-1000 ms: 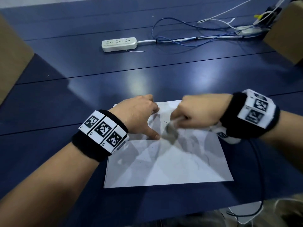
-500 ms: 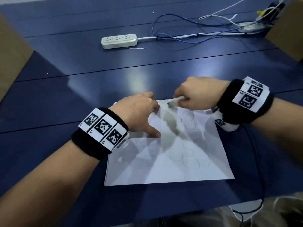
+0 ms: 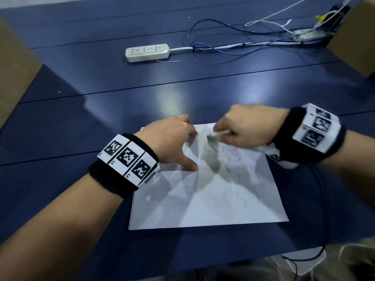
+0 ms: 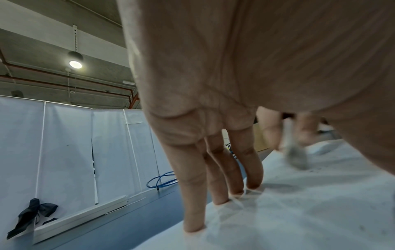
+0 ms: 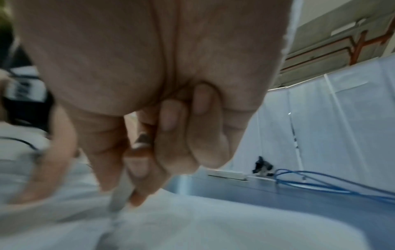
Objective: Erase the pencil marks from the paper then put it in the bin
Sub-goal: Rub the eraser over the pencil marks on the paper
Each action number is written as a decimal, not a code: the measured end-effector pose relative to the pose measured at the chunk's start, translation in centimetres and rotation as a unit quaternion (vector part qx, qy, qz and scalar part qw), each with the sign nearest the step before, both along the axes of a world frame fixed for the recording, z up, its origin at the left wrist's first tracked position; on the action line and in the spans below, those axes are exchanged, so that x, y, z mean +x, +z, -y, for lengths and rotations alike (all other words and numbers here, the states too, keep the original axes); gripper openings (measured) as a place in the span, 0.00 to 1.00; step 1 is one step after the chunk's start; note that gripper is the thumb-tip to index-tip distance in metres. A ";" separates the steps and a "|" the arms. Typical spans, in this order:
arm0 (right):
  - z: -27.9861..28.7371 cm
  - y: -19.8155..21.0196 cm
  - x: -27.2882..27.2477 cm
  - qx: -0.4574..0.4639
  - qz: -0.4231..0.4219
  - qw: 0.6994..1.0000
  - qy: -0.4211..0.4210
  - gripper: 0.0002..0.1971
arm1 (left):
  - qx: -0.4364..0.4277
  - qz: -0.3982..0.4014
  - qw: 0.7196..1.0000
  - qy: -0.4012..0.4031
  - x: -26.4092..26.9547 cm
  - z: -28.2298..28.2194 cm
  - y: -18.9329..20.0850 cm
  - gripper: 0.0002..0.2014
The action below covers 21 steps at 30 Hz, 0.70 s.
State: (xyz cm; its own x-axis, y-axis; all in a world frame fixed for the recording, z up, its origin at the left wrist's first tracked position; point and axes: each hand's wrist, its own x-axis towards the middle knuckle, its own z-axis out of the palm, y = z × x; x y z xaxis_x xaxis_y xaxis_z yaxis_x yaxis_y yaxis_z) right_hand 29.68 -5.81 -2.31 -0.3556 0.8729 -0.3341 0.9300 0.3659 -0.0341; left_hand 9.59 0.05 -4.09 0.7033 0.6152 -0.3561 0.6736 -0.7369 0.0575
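Two hands on one paper (image 3: 213, 199).
Left hand (image 3: 170, 140) presses it flat, fingers straight; right hand (image 3: 247, 128) pinches one blurred eraser (image 3: 215, 135) against the sheet.

The left hand (image 4: 213, 84) presses straight fingers (image 4: 192, 194) onto the paper (image 4: 299, 211). Beyond the fingertips, the right hand (image 4: 275, 128) pinches a blurred eraser (image 4: 296, 155) touching the paper. A power strip (image 4: 81, 214) lies left of the fingers.
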 end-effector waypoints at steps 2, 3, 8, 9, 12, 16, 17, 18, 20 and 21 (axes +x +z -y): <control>2.4 0.3 -0.9 -0.074 -0.060 0.995 0.038 0.20 | 0.003 -0.006 1.000 0.001 0.0 0.0 0.0 0.38; 3.1 0.4 -1.3 -0.100 -0.071 0.991 0.046 0.21 | 0.005 -0.007 1.000 0.000 0.1 0.0 0.0 0.38; -0.8 -0.2 0.0 0.011 0.026 0.999 -0.031 0.14 | -0.004 0.000 1.000 -0.004 0.1 0.0 0.0 0.39; -1.2 -0.3 0.3 0.023 0.027 0.999 -0.037 0.15 | -0.005 0.001 1.000 -0.003 0.1 0.0 0.0 0.39; 0.6 0.0 -0.1 -0.001 0.000 1.000 0.003 0.12 | -0.003 -0.003 1.000 0.003 0.0 0.0 0.0 0.39; 3.2 0.6 -1.4 -0.111 -0.069 0.991 0.037 0.23 | 0.003 -0.009 1.000 0.003 0.1 -0.1 -0.1 0.39; 2.4 0.5 -1.2 -0.085 -0.044 0.995 0.023 0.21 | 0.001 -0.010 1.000 0.003 0.1 0.0 -0.1 0.39; 1.1 0.1 -0.7 -0.048 -0.015 0.999 0.006 0.18 | -0.001 -0.008 1.000 0.004 0.1 0.0 0.0 0.39; -0.8 -0.1 0.0 0.010 0.019 0.999 -0.036 0.13 | -0.005 -0.002 1.000 0.005 0.2 0.1 0.1 0.38; -1.2 -0.3 0.3 0.021 0.023 0.999 -0.043 0.13 | -0.006 -0.001 1.000 0.004 0.2 0.1 0.1 0.38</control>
State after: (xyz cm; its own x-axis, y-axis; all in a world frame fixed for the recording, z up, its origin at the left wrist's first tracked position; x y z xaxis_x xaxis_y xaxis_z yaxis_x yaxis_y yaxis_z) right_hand 29.99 -4.62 -2.63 -0.2645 0.9131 -0.3103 0.9581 0.2856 0.0238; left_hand 9.76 -0.05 -3.96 0.6976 0.6171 -0.3641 0.6801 -0.7302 0.0654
